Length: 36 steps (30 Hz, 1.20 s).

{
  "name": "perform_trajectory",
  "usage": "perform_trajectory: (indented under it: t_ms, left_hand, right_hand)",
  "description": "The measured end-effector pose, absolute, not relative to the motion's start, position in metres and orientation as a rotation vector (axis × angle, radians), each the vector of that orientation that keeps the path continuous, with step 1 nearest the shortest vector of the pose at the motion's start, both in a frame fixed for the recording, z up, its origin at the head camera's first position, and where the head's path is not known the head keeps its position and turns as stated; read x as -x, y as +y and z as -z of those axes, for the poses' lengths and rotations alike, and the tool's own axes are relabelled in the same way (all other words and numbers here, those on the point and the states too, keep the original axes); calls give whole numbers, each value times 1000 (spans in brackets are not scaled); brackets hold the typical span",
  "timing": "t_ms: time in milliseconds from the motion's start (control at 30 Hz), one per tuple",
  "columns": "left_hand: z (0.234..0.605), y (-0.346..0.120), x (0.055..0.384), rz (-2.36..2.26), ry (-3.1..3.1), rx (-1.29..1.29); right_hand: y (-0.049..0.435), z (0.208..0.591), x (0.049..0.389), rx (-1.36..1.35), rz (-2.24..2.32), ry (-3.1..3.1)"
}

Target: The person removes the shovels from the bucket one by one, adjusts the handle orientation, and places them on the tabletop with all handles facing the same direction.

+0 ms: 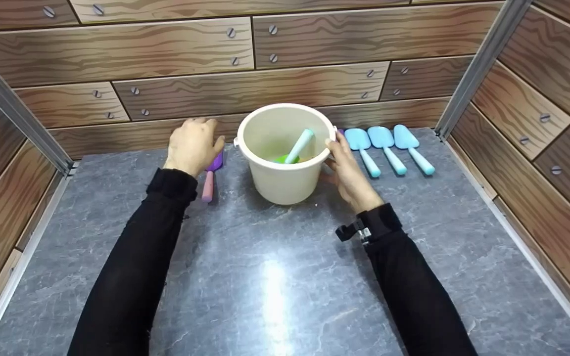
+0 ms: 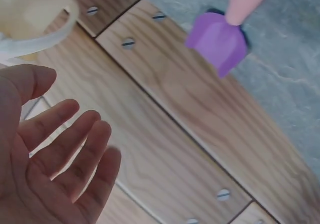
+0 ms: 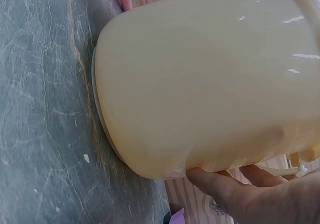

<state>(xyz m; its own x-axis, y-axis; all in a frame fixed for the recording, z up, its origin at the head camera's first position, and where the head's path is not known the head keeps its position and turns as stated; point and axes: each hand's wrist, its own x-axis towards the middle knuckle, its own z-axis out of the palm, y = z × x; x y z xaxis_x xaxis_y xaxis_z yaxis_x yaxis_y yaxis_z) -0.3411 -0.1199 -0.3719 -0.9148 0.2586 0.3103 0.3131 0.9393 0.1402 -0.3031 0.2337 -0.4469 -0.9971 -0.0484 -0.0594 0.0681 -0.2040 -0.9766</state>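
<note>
A cream bucket (image 1: 285, 185) stands upright on the grey table, tilting little if at all. Inside it leans a light-teal handle (image 1: 299, 147), with something green (image 1: 281, 159) at its foot. My right hand (image 1: 349, 173) rests against the bucket's right side; the right wrist view shows fingertips (image 3: 200, 176) touching the wall. To the left of the bucket, my left hand (image 1: 192, 144) hovers with relaxed fingers and holds nothing. Below it lies a toy shovel (image 2: 220, 41) with a purple blade and pink handle, its blade partly hidden by that hand in the head view.
Several blue toy shovels (image 1: 388, 150) lie in a row right of the bucket. A bit of purple (image 1: 341, 132) shows behind my right hand. Wood-patterned walls (image 1: 186, 49) enclose the table (image 1: 215, 277) at back and sides.
</note>
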Motion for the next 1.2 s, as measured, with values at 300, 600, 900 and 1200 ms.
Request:
perform_trajectory:
  t_ms: [300,600,900,1200]
  left_hand:
    - [356,-99,330,265,-2738,470]
    - [346,-75,317,211,-2753,620]
    - [340,-51,310,159,-2843,798]
    - [336,-25,305,160,-2898,972]
  right_hand:
    - [234,446,302,-30,2376,1934]
    - [234,447,302,-16,2381,1936]
    - [234,446,301,-31,2372,1942]
    - [233,445,302,-43,2380,1920]
